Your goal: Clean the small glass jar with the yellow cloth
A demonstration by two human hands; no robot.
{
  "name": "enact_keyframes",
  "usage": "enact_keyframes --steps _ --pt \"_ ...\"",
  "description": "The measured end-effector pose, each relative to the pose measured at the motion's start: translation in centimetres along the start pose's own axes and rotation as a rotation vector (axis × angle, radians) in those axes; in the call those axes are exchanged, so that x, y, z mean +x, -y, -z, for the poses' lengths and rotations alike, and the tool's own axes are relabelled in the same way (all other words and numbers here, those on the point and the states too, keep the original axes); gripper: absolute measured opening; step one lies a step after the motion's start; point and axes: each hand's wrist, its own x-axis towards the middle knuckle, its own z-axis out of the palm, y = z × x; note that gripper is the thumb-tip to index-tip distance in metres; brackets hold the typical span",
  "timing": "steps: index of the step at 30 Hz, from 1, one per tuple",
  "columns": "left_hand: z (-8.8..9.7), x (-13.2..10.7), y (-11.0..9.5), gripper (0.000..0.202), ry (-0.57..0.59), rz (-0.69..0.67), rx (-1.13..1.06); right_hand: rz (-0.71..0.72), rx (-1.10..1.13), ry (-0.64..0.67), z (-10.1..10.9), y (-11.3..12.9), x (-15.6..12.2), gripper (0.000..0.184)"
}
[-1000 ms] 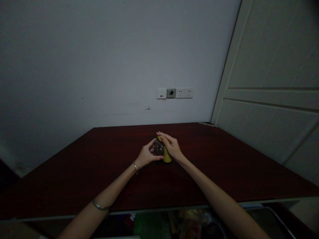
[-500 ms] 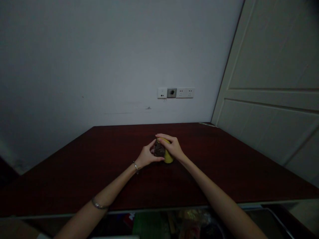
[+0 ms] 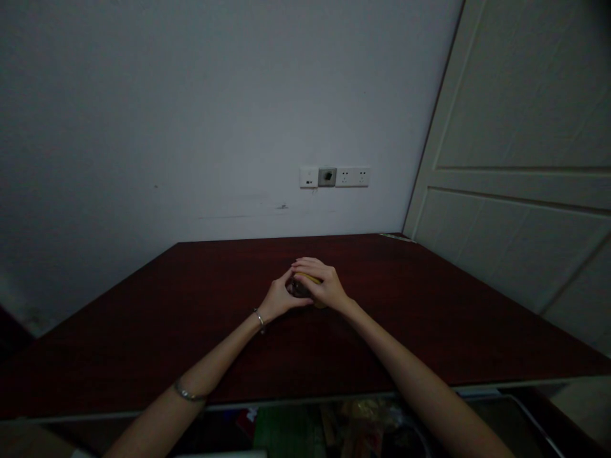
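Both my hands meet over a small object at the middle of a dark red table [image 3: 191,331]. My right hand [image 3: 322,285] lies curled over the top of a yellow thing [image 3: 310,278], of which only a thin strip shows. My left hand [image 3: 281,296] grips a dark brown thing [image 3: 298,289] from the left side, fingers wrapped round it. The two things touch each other and are mostly hidden by my fingers. My left arm wears two thin bracelets.
A white wall rises behind the table, with a row of sockets [image 3: 334,177]. A pale panelled door [image 3: 515,165] stands on the right. Below the table's near edge lie coloured packets [image 3: 305,432] in the dark.
My right hand has closed down over the yellow thing, which showed clearly before and is now nearly covered. The left hand has stayed in place.
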Motion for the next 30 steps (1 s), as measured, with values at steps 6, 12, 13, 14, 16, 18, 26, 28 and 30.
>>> enact_keyframes --steps 6,12,13,14,16,18,26,28,30 --pt "-0.1 0.0 -0.1 0.094 0.085 -0.008 -0.071 -0.227 0.123 -0.15 -0.3 -0.6 0.2 0.02" --pt "-0.3 0.4 -0.1 0.083 0.063 0.002 -0.062 -0.006 -0.014 -0.098 -0.7 -0.3 -0.3 0.02" --pt "-0.3 0.4 -0.3 0.08 0.054 0.0 -0.051 0.027 -0.019 -0.085 -0.6 -0.3 -0.3 0.02" --pt "-0.3 0.3 -0.4 0.079 0.051 -0.003 -0.052 0.04 -0.013 -0.08 -0.6 -0.3 -0.3 0.02" --pt "-0.3 0.2 -0.6 0.081 0.065 -0.007 -0.097 0.004 0.03 -0.107 -0.4 -0.3 -0.2 0.019" --pt "-0.3 0.1 -0.7 0.086 0.084 -0.004 -0.172 -0.101 0.102 -0.16 -0.3 -0.5 0.0 0.02" --pt "-0.1 0.2 -0.9 0.077 0.099 0.069 -0.33 -0.236 0.179 -0.278 -0.6 -0.3 0.0 0.023" --pt "-0.1 0.2 -1.0 0.072 0.095 0.094 -0.343 -0.128 0.14 -0.263 -0.7 0.1 -0.1 0.021" --pt "-0.2 0.1 -1.2 0.069 0.089 0.125 -0.354 -0.031 0.108 -0.219 -0.7 0.4 -0.2 0.02"
